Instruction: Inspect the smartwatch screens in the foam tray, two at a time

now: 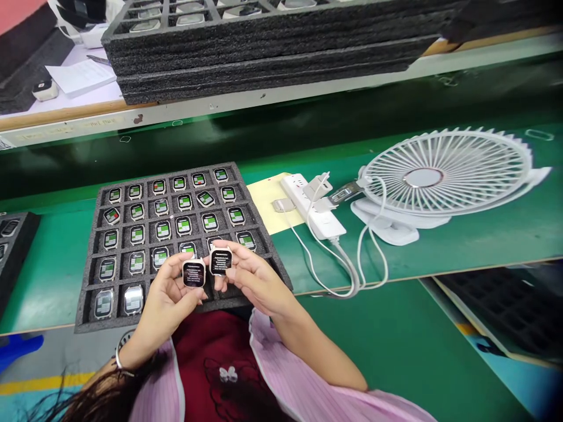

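My left hand (169,296) grips a small square watch body (194,273) with a dark screen showing text. My right hand (250,275) holds a second watch body (220,260) of the same kind, just right of the first. Both hands hover over the near right corner of a black foam tray (88,310). Its cells hold several watch bodies (163,230) with lit green and white screens.
A white power strip (308,205) with plugged adapters and cables lies right of the tray. A white desk fan (444,176) lies flat beyond it. Stacked black foam trays (264,53) sit on the raised shelf behind. Another foam tray (13,234) is at the left edge.
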The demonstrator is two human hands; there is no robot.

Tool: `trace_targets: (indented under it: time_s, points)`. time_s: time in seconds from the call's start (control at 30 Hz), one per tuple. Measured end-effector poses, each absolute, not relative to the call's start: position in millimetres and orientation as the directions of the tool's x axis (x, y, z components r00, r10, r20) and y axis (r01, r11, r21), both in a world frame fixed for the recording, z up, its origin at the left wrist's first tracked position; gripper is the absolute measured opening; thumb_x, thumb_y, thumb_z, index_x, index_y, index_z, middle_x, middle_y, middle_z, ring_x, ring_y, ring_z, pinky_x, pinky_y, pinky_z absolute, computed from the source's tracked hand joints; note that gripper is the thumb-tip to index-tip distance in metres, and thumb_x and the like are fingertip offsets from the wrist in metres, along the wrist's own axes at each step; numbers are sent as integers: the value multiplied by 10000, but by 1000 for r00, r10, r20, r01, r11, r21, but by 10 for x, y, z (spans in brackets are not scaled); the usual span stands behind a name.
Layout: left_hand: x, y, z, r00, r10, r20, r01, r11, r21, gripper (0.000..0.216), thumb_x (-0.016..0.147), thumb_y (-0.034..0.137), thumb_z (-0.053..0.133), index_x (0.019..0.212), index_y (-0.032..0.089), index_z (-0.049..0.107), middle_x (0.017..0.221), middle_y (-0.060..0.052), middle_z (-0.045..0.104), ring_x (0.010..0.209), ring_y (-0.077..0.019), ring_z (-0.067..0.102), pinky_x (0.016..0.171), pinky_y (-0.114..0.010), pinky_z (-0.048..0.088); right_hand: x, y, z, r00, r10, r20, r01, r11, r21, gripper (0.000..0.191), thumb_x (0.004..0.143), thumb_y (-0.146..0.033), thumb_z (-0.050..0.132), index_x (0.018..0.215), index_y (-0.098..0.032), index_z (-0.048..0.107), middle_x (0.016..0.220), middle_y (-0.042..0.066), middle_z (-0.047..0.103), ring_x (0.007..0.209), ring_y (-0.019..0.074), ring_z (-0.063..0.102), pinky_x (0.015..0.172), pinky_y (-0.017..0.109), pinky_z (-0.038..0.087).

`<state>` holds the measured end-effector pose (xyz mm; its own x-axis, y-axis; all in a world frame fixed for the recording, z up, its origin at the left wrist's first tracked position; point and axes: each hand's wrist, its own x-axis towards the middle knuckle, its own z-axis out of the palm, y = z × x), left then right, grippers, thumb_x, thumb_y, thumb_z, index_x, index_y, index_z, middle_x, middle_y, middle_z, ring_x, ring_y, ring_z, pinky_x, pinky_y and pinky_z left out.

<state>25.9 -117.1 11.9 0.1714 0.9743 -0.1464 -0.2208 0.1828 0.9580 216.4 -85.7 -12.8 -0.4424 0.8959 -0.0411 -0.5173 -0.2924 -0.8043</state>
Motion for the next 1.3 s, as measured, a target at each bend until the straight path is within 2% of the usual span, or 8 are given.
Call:
trace_targets:
  time_s: [0.27,0.6,0.87,1.13,1.3]
  points:
    - [276,-1167,171,182,964,-195,-203,231,951,493,802,205,779,1224,246,526,1228,-87,662,728,-84,663,644,-188,561,2151,-841,-165,-427,902,-72,-465,-287,-837,359,895,-282,704,1223,-193,587,984,56,707,613,126,633,570,252,474]
    - [251,-1175,140,169,969,-181,-206,214,955,485,828,213,758,1240,246,506,1201,-82,671,728,-94,682,652,-201,577,2157,-849,-193,-444,896,-14,-436,-229,-870,453,843,-137,665,1279,-213,567,1035,50,689,684,125,654,623,241,496]
    - [239,-1183,129,160,972,-173,-214,205,955,487,821,209,767,1241,243,522,1193,-82,673,719,-101,684,647,-211,585,2135,-832,-170,-431,900,-66,-442,-274,-854,358,892,-257,672,1231,-197,576,987,60,692,632,132,624,581,256,477]
    - [224,-1191,93,142,978,-155,-198,181,963,493,822,247,774,1251,246,531,1183,-86,670,714,-121,689,639,-237,589,2140,-842,-161,-441,897,-36,-428,-245,-870,458,835,-182,695,1270,-204,552,1060,66,695,674,134,651,613,264,502]
    - [218,-1175,146,164,971,-173,-175,201,964,499,819,261,777,1240,234,512,1219,-109,660,720,-126,692,648,-247,594,2141,-850,-169,-442,896,-51,-420,-257,-870,446,855,-231,707,1276,-198,562,1043,67,697,673,143,654,606,275,509]
